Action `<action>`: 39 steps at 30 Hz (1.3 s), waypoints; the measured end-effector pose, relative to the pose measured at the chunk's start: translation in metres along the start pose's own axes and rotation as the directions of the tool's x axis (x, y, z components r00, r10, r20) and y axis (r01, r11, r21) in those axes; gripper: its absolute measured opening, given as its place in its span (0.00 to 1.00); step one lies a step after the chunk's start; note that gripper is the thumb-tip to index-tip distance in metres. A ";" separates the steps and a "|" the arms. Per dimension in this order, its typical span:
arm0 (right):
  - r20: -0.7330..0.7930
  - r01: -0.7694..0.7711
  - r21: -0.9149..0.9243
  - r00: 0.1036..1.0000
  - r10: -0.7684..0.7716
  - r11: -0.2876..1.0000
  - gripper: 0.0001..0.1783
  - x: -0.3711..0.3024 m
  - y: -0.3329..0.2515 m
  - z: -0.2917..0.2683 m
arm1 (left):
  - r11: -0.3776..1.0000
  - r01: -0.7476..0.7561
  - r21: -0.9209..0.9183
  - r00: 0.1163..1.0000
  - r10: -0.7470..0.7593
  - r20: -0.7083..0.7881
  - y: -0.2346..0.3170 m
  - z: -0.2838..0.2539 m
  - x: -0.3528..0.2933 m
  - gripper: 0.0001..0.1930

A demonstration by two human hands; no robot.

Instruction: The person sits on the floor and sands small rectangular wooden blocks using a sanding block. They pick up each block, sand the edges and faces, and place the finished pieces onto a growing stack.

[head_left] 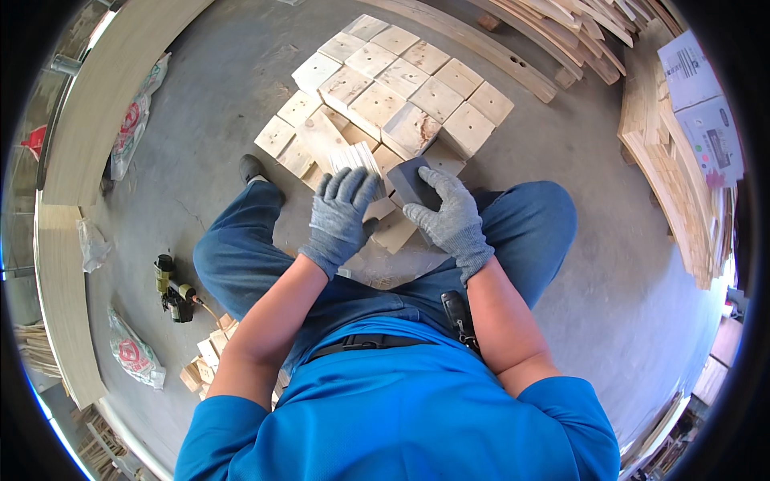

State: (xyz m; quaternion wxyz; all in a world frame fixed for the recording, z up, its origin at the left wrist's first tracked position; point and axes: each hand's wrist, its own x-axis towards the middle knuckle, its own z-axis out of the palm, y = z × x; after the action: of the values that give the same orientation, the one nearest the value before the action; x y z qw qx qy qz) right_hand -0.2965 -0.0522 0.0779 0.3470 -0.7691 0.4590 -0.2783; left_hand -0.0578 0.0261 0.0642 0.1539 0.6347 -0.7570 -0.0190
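Note:
In a grey knit glove, my right hand (454, 218) grips a dark grey rectangular block (411, 181) between thumb and fingers; its exact kind I cannot make out. My left hand (343, 213), gloved the same way, has its fingers stretched out at the near side of a pale, ridged stack of thin pieces (358, 159). Whether the fingertips touch that stack is unclear. Beyond both hands stands a cluster of square-ended wooden blocks (377, 104), several with a small dark hole in the top. A lower wooden block (395, 231) lies between my knees, partly hidden by my hands.
A green nail gun (172, 289) with a hose lies on the floor at left, near small wood offcuts (210, 353). Plastic bags (135, 353) lie farther left beside long boards (60, 297). Stacked lumber (666, 152) and a white carton (702, 112) stand at right.

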 end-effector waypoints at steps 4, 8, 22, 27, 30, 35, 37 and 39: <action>0.010 0.022 0.005 1.000 -0.022 1.000 0.39 0.001 0.001 0.004 | 0.998 0.021 -0.053 0.998 -0.017 0.065 0.009 0.003 -0.016 0.47; 0.016 0.002 -0.025 1.000 -0.001 1.000 0.39 0.000 0.002 0.005 | 0.974 0.034 -0.226 0.978 -0.079 -0.194 -0.001 0.004 -0.028 0.55; 0.173 0.273 -0.379 0.960 -0.222 0.884 0.42 -0.010 -0.033 0.023 | 0.602 0.501 -0.622 0.853 -0.466 0.237 -0.051 0.041 -0.012 0.72; 0.250 0.356 -0.474 0.931 -0.265 0.806 0.42 -0.004 -0.035 0.037 | 0.565 0.517 -0.643 0.843 -0.467 0.268 -0.055 0.045 -0.006 0.64; 0.231 0.357 -0.487 0.933 -0.277 0.797 0.40 0.023 -0.041 0.049 | 0.584 0.506 -0.635 0.851 -0.456 0.260 -0.057 0.045 -0.009 0.61; 0.135 0.259 -0.504 0.966 -0.221 0.824 0.36 0.102 -0.042 0.078 | 0.586 0.462 -0.665 0.866 -0.461 0.195 -0.054 0.045 -0.005 0.60; 0.148 0.243 -0.535 0.970 -0.193 0.809 0.37 0.119 -0.044 0.084 | 0.573 0.464 -0.675 0.863 -0.464 0.198 -0.054 0.043 -0.006 0.60; 0.180 0.256 -0.526 0.965 -0.188 0.811 0.37 0.116 -0.049 0.085 | 0.563 0.472 -0.679 0.860 -0.465 0.212 -0.056 0.046 -0.008 0.61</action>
State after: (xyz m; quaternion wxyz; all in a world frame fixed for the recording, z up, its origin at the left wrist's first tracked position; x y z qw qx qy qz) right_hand -0.1590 -0.1169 0.0778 0.1059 -0.8993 0.4042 -0.1287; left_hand -0.0148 0.0158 0.0061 0.3722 0.7022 -0.4945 -0.3520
